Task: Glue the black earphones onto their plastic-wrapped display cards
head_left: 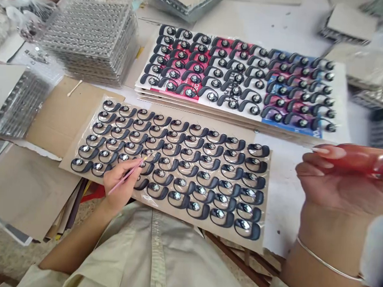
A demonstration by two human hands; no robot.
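While left hand [122,180] pinches a brush [118,187], right hand [340,185] open apart, rowed black earhooks [169,163]

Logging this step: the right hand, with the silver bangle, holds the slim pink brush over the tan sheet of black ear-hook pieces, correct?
No, the head view shows the slim pink brush in the left hand, over the tan sheet of black ear-hook pieces. The right hand, with the silver bangle, holds no brush.
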